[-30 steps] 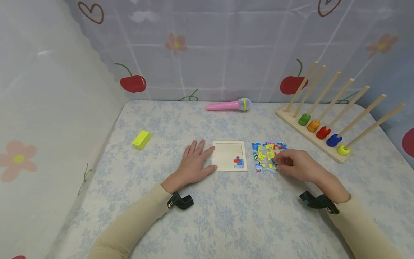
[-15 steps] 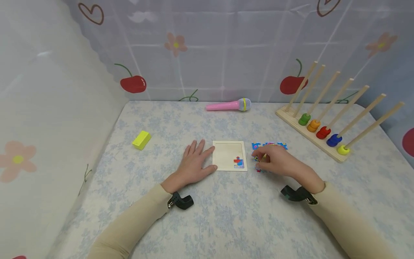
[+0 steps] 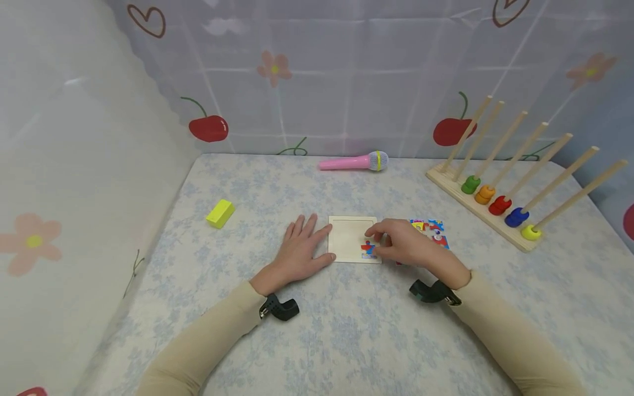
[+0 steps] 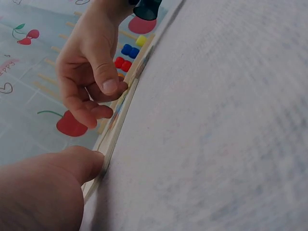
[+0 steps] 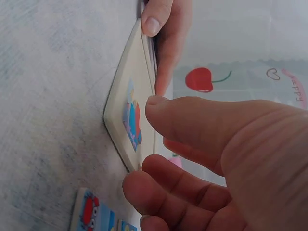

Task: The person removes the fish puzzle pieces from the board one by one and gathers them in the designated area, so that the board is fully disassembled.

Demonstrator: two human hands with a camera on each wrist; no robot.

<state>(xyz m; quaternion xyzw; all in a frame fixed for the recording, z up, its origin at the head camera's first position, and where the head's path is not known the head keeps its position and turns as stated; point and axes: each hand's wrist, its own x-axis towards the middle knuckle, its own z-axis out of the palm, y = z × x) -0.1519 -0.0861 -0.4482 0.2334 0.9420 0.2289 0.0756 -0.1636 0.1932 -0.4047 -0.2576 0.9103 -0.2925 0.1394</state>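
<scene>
My left hand (image 3: 297, 253) lies flat on the cloth with fingers spread, its thumb and index tip touching the left edge of a square wooden puzzle tray (image 3: 346, 237). One red-and-blue puzzle piece (image 3: 368, 250) sits in the tray's lower right corner. Over that corner hovers my right hand (image 3: 403, 242), thumb and fingers loosely bent and apart. No piece shows between them in the head view or either wrist view. Loose puzzle pieces (image 3: 436, 226) lie right of the tray, partly hidden under the right hand; a crab piece (image 5: 89, 211) shows in the right wrist view.
A pink toy microphone (image 3: 353, 162) lies at the table's back edge. At the right stands a wooden peg rack (image 3: 482, 212) with coloured beads and tall slanting pegs. A yellow block (image 3: 220, 213) lies at the left. Patterned curtains hang behind and beside the table.
My right hand has moved left from the loose pieces to the tray's right side. The left hand stays at the tray's left edge. The head view has shifted slightly.
</scene>
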